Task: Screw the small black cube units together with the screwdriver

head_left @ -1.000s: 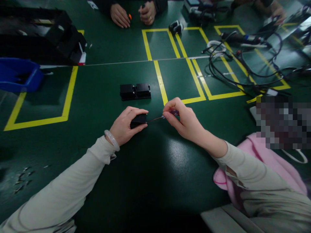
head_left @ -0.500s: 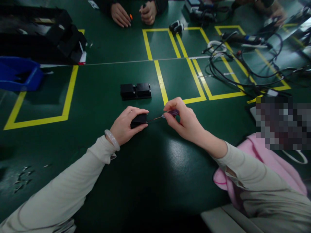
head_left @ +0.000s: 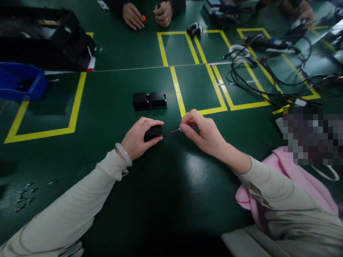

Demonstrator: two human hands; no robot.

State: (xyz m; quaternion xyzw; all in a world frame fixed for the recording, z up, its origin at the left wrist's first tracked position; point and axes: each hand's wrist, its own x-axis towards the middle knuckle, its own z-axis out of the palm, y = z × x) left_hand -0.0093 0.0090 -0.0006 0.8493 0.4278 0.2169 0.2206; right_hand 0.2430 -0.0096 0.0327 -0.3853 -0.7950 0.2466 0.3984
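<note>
My left hand [head_left: 138, 139] is closed around a small black block [head_left: 153, 132] on the green table, thumb on the near side and fingers on the far side. In my right hand [head_left: 202, 132] is a screwdriver [head_left: 172, 131] with a purple handle, pinched near where the shaft starts. Its thin shaft points left, and the tip meets the block's right end by a small metal screw. Beyond my left hand lies a pair of similar black blocks [head_left: 149, 100], side by side, with small metal screws at their right ends.
Loose screws [head_left: 24, 198] lie at the lower left. A blue bin [head_left: 23, 81] and black trays [head_left: 40, 39] stand at the left. Black cables [head_left: 270, 91] coil at the right, above a pink cloth [head_left: 289, 178]. Across the table are another person's hands [head_left: 133, 16].
My right hand's fingers have rolled slightly around the screwdriver handle, covering more of it. My left hand and the block have stayed in place.
</note>
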